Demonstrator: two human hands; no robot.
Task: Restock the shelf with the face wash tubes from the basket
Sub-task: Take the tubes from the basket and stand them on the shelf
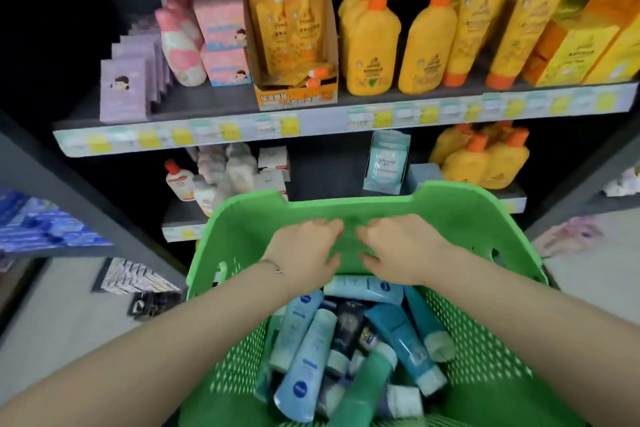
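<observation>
- Forearms come in from both lower corners of the frame. Between them is the pile of face wash tubes (pixel 346 350), blue, teal, green and one dark, lying jumbled in the green basket (pixel 485 218).
- In the middle of the frame the left hand (pixel 304 250) and right hand (pixel 398 246) sit close together over the far end of the basket, just above the topmost tube.
- Fingers on both hands are curled in and I see no tube in either one. It's a bit blurry there, so I can't tell if they're gripping the basket's far wall or only hanging over it.
- There's a thin bracelet (pixel 275 267) on the left wrist, fwiw.
- Right behind the basket, the shelf (pixel 180 215) has a dark gap in the middle, between some small white bottles (pixel 214 177) at left and a pale blue packet (pixel 386 163) at right.
- My guess is that gap is where the tubes go, but I can't read any label to confirm it.
- Across the top of the frame the upper shelf (pixel 214 100) is packed with yellow bottles (pixel 374 45), pink boxes (pixel 221 17) and so on. No face wash up there that I can make out.
- Progress: basically at the start imo. The basket looks full, there's no matching tube on any shelf I can see, and nothing I can see in either hand.
- So it's all still to do: pick a tube, stand it on the shelf, repeat till the basket's empty.
</observation>
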